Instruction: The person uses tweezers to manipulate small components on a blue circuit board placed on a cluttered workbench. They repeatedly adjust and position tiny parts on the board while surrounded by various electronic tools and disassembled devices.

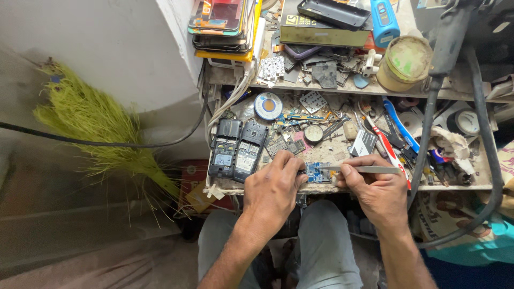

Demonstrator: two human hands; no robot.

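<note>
At the front edge of the desk (375, 186), our left hand (274, 188) pins the small blue circuit board (317, 172) with curled fingers while our right hand (375, 187) pinches metal tweezers (369, 169), whose tip should, we judge, approach low and steady.

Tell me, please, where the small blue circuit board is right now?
In the head view, the blue circuit board lies at the front edge of the workbench, between the left hand and the right hand.
</note>
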